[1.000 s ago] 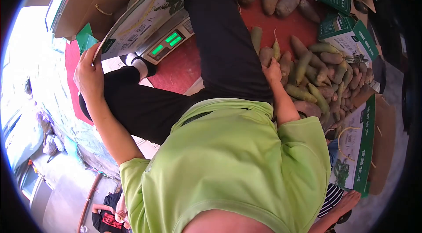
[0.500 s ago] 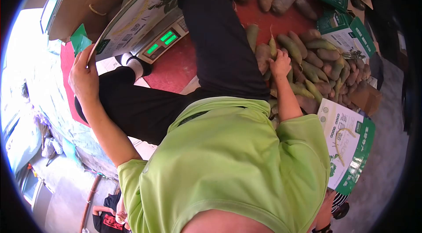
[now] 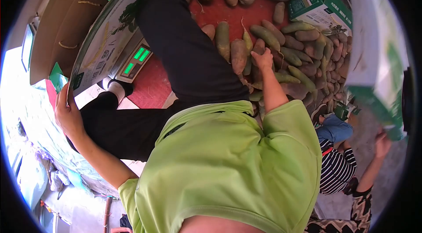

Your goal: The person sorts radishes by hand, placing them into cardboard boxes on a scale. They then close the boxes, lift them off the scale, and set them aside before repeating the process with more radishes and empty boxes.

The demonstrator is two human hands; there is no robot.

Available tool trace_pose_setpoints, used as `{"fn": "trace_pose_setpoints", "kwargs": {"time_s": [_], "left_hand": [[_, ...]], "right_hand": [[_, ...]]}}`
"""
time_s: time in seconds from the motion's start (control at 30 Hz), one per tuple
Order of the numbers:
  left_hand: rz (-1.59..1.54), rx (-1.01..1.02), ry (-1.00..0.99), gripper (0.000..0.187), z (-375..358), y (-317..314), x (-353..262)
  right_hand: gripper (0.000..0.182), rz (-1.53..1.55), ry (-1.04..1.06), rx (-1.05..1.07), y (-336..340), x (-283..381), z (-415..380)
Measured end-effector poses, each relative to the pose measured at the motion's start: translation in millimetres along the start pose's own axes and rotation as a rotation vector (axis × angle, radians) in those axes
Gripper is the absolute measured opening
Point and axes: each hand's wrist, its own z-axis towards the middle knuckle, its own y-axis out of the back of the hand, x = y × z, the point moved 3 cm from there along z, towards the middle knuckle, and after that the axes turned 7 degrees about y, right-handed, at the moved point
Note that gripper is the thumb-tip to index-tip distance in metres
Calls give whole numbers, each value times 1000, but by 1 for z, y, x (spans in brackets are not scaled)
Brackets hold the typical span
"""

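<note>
As the left hand (image 3: 68, 112) pinches the printed carton (image 3: 103, 41) at nine o'clock, the right hand (image 3: 263, 59) touches a reddish root (image 3: 258, 47) at one.
The loose carton (image 3: 376, 44) has swung up to between two and three, above a co-worker's hand (image 3: 382, 143), baring more of the root pile (image 3: 310, 48); whether the right fingers are closed on the root, I cannot tell.
</note>
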Motion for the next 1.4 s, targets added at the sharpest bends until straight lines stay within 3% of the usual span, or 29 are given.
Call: {"fn": "trace_pose_setpoints", "kwargs": {"time_s": [0.07,0.2,0.3,0.4,0.57,0.67,0.83,1.0,1.1,1.23,1.3,1.33,1.4], "left_hand": [[0,-6,-2,19,0,0,0],[-25,-17,-9,20,1,1,-3],[-32,-28,-7,24,0,3,-6],[-25,1,33,27,0,8,-11],[-38,-24,21,25,-1,14,-17],[-52,-37,4,25,-1,16,-16],[-96,-65,-30,21,-2,24,-20],[-127,-105,-68,19,-3,27,-17],[-152,-112,-75,18,-3,27,-16],[-164,-130,-86,17,-2,29,-16],[-166,-131,-99,17,-1,30,-17],[-166,-130,-96,17,-1,31,-17],[-159,-141,-99,16,-2,31,-17]], "right_hand": [[100,89,-63,17,-8,-5,5],[101,322,-55,-37,-42,-45,35],[94,445,-133,-53,-36,-45,33],[76,760,-334,130,5,-12,-11],[52,864,-289,176,35,-5,-27],[47,949,-122,180,67,39,-40],[44,1093,507,270,124,159,-58],[46,926,1067,327,193,303,-115],[45,845,1282,412,210,377,-156],[47,606,1490,635,193,456,-215],[28,579,1618,626,164,488,-232],[47,389,1633,591,145,503,-238],[46,417,1735,477,107,513,-251]]}}
